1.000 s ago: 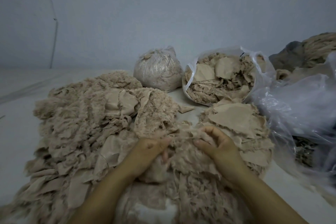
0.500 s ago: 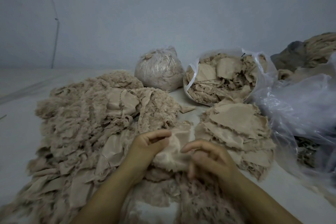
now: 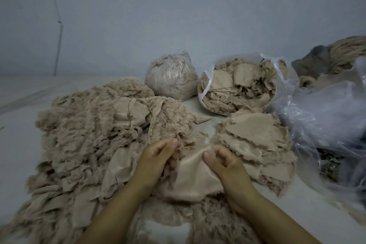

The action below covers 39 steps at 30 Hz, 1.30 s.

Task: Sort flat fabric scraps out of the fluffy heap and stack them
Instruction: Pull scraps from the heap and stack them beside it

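Observation:
A big fluffy beige heap (image 3: pixel 95 125) covers the left and middle of the floor, with flat scraps mixed into it. Between my hands lies a flat beige scrap (image 3: pixel 193 176), smooth side up, spread over the heap's near edge. My left hand (image 3: pixel 158 156) grips its left top edge with curled fingers. My right hand (image 3: pixel 223 159) pinches its right top edge between thumb and fingers. Just right of my hands stands the stack of flat scraps (image 3: pixel 255 136), several layers high with frayed edges.
A tied plastic bag of fluff (image 3: pixel 171 77) sits at the back. An open bag full of scraps (image 3: pixel 239 89) stands beside it. Crumpled clear plastic (image 3: pixel 324 117) fills the right side, with rope-like bundles (image 3: pixel 346 49) behind. One small scrap (image 3: pixel 202 119) lies on the white floor.
My hands pulled a flat scrap out of the fluff and drew it toward me. It now lies spread smooth side up, with my right hand holding its top corner.

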Each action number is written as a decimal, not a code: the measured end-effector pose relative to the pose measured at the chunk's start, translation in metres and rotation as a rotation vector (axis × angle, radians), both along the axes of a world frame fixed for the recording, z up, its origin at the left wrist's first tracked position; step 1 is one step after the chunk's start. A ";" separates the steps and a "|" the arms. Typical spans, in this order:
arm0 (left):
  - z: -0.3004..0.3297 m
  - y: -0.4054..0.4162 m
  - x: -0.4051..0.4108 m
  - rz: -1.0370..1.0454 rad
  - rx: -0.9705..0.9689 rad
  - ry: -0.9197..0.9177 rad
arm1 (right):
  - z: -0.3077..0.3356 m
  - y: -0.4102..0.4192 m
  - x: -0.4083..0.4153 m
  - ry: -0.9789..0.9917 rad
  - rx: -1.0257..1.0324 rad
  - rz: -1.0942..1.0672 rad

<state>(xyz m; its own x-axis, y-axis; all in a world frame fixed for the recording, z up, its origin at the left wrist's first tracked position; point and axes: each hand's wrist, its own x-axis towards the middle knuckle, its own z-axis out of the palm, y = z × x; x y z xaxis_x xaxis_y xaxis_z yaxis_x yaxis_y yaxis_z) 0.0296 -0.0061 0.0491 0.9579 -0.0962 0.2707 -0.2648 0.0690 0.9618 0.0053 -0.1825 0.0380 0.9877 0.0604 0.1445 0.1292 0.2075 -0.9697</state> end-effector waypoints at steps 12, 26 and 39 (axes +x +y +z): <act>-0.004 -0.012 -0.004 -0.097 0.045 0.067 | 0.001 0.002 0.006 0.061 -0.014 -0.156; -0.006 -0.015 -0.016 -0.418 0.216 0.214 | 0.001 0.007 0.001 -0.094 0.008 -0.368; -0.004 -0.002 -0.007 -0.278 0.132 0.224 | 0.001 -0.009 0.008 -0.161 0.071 -0.454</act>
